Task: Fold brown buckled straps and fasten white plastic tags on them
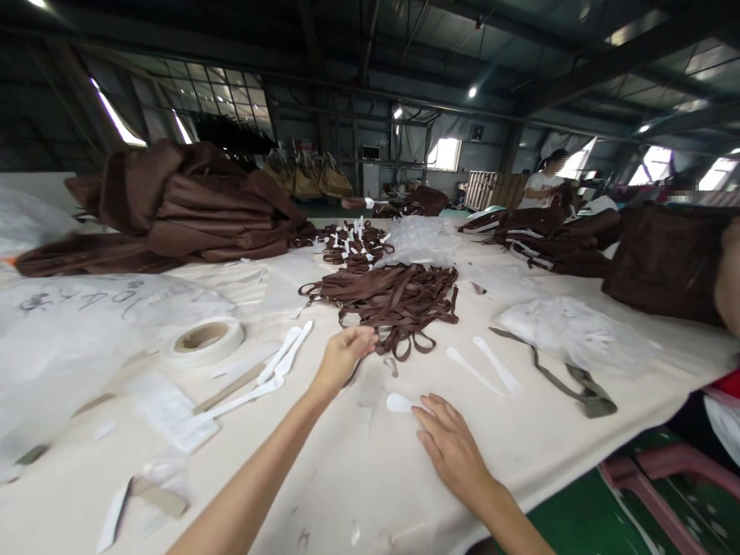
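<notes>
At the near edge of a heap of brown straps (pixel 398 297), my left hand (pixel 347 354) is closed, thumb and fingers pinched on a brown strap. Part of that strap shows beneath the hand. My right hand (pixel 454 443) lies low over the table with its fingers stretched out. Its fingertips are at a white paddle-shaped strip (pixel 398 402) and cover one end of it; whether they press on it I cannot tell. A small strap loop with a ring (pixel 391 367) lies between the two hands.
Two white strips (pixel 477 370) lie right of the heap, near a plastic bag (pixel 572 327) and an olive strap (pixel 595 397). A tape roll (pixel 203 341) and more white strips (pixel 283 358) are left. Brown bags (pixel 190 204) pile behind. A person (pixel 543 185) stands far right.
</notes>
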Demonstrator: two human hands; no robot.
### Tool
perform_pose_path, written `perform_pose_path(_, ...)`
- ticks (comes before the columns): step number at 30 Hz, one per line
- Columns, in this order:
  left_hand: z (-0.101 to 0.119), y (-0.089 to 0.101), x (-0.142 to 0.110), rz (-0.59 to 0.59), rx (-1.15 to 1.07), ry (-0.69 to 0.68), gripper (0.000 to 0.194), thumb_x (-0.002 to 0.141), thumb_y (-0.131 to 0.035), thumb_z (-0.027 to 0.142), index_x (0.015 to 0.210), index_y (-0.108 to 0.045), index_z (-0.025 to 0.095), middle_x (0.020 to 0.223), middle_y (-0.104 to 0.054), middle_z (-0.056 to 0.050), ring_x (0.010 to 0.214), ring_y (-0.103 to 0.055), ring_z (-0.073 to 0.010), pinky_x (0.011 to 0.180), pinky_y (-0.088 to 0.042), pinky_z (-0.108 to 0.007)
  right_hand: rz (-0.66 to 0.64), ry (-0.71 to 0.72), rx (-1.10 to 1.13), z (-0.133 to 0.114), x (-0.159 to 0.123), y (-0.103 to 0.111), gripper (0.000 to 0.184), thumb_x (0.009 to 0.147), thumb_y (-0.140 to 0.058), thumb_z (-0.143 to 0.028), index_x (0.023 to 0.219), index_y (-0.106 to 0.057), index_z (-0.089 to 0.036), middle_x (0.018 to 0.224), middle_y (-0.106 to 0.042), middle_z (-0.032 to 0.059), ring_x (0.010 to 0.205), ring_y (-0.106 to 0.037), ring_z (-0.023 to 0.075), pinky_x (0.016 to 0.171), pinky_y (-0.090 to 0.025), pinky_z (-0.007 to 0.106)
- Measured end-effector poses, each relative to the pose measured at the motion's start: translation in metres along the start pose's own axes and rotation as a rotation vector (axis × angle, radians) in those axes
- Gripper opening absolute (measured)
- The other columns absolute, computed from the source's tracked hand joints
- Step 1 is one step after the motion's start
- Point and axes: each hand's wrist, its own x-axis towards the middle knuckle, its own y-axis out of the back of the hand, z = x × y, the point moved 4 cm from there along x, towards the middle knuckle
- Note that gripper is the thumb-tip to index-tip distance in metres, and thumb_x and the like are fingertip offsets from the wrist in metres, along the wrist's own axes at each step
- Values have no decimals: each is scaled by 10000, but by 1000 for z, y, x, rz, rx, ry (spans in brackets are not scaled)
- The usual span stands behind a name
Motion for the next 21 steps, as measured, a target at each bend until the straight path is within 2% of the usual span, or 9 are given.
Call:
perform_pose_path(3, -24, -4, -5, -47, 13, 52, 347, 906, -623, 446, 1084, -655, 149, 979, -697, -58, 767, -648, -170, 705, -563, -334, -96, 23, -99, 14, 6, -9, 382, 969, -494, -201, 1305, -632, -318, 1361, -620, 46, 1316, -513, 253, 1101, -410, 479)
perform_pose_path(5, -38, -4, -12, -57, 24, 67, 357, 844, -640, 491, 971, -687, 161, 824, -711, -41, 641, -603, -155, 625, -526, -297, -120, -6, -153, 32, 12, -7, 385, 973, -469, -160, 1265, -663, -320, 1324, -648, 49, 1276, -552, 247, 1087, -416, 481)
perform_pose_path(8, -48, -3, -18, -76, 31, 61, 351, 792, -616, 496, 906, -695, 174, 753, -711, -34, 600, -573, -154, 598, -493, -281, -99, -120, -235, 65, 23, 8, 385, 955, -433, -106, 1161, -725, -250, 1256, -682, 99, 1206, -597, 267, 1043, -443, 476)
perform_pose_path(11, -49, -5, -15, -110, 35, 92, 370, 793, -595, 501, 922, -691, 167, 746, -711, -33, 576, -552, -150, 585, -465, -274, -40, -268, -221, 90, 39, 26, 332, 932, -446, -153, 1028, -760, -199, 1232, -684, 136, 1175, -607, 295, 1002, -468, 464)
perform_pose_path(15, -49, -7, -12, -130, 70, 98, 354, 817, -572, 494, 928, -686, 178, 755, -717, -32, 618, -566, -167, 628, -466, -285, 39, -426, 123, 96, 86, 33, 281, 892, -481, -277, 965, -745, -214, 1099, -725, 90, 1013, -665, 252, 923, -499, 392)
perform_pose_path(18, -51, -8, -12, -147, 98, 103, 352, 828, -547, 496, 939, -687, 193, 761, -724, -26, 640, -582, -179, 647, -472, -291, 90, -548, 459, 86, 143, 22, 215, 832, -548, -322, 904, -712, -202, 907, -736, 50, 864, -682, 218, 833, -516, 355)
perform_pose_path(21, -54, -8, -12, -164, 138, 112, 376, 835, -526, 512, 966, -695, 203, 777, -735, -24, 644, -598, -188, 649, -485, -296, 102, -660, 633, 69, 203, 8, 237, 836, -570, -334, 982, -662, -172, 896, -719, 53, 781, -685, 185, 695, -527, 299)
